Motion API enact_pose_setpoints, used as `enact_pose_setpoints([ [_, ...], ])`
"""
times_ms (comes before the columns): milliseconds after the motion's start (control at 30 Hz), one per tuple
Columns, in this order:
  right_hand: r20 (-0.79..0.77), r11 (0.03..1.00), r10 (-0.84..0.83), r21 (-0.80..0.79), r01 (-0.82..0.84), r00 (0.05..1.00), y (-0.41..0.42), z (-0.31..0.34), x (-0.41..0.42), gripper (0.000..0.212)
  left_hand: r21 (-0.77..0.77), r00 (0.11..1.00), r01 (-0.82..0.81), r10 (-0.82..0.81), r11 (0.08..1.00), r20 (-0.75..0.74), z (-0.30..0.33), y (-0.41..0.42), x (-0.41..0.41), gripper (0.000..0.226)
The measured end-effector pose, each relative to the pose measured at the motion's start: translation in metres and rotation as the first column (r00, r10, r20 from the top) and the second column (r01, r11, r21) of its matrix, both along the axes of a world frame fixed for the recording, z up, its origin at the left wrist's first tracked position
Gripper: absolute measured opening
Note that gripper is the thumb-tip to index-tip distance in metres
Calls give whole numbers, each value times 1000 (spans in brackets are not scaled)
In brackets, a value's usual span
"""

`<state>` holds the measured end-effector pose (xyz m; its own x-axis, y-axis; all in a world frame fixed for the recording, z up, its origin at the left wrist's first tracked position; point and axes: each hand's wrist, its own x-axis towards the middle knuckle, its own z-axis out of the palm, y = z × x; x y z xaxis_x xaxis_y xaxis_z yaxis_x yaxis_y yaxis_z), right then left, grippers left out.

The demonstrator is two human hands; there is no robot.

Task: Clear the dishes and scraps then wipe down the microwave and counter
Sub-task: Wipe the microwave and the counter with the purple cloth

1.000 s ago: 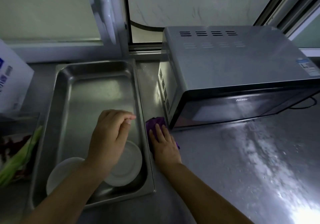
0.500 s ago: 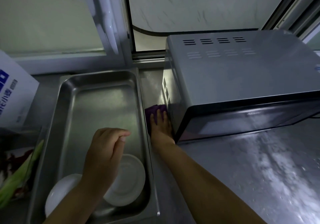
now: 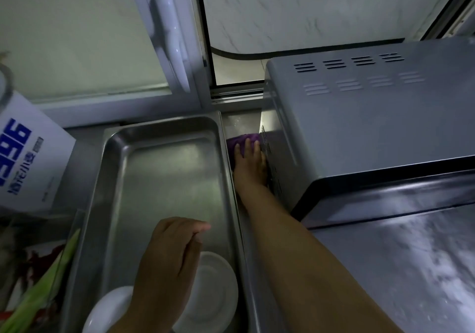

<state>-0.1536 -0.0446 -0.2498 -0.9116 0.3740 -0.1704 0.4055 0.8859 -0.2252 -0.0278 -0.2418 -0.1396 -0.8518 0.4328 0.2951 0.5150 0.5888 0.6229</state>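
My right hand (image 3: 250, 164) pressed the half-hidden purple cloth (image 3: 240, 141) flat, wedged in the narrow table gap between microwave (image 3: 372, 127) and tray (image 3: 108, 178); left hand (image 3: 169, 260) hovered loosely curled, holding nothing.

A purple cloth (image 3: 241, 139) lies flat on the steel table (image 3: 385, 268) at 12 o'clock, in the gap beside the silver microwave (image 3: 372, 127), touching its vented left side. Two white dishes (image 3: 216, 294) lie in the steel tray (image 3: 164, 168) at 7 o'clock.
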Motion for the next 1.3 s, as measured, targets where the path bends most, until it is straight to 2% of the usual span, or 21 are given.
enact_pose_setpoints([
  [100,-26,999,-20,-47,18,999,1,1,2,67,4,1000,9,-9,1000,-17,-2,-3,0,31],
  [233,-61,997,68,-39,-70,996,-4,-2,35,69,24,999,22,-23,999,36,-3,-6,9,28],
  [400,33,984,170,-65,-168,985,-14,1,97,68,15,994,40,-42,999,105,0,-8,21,25],
  [533,29,965,258,-52,-256,966,-21,3,149,70,-31,988,123,-119,992,100,2,-8,34,28],
  [733,33,943,330,-57,-328,943,-23,11,225,58,-101,974,192,-177,976,141,-6,-11,63,16],
  [933,75,938,345,-69,-340,936,-43,15,312,58,-93,956,227,-203,970,212,-11,-20,85,27],
  [1067,88,946,319,-80,-313,944,-60,26,360,53,-61,955,204,-185,977,231,-14,-26,94,25],
  [1233,48,967,250,45,-252,967,-82,34,401,54,-52,966,183,-169,982,195,-3,-29,102,26],
  [1300,95,980,195,26,-198,976,-92,30,405,57,-42,968,193,-184,980,170,0,-28,105,21],
])
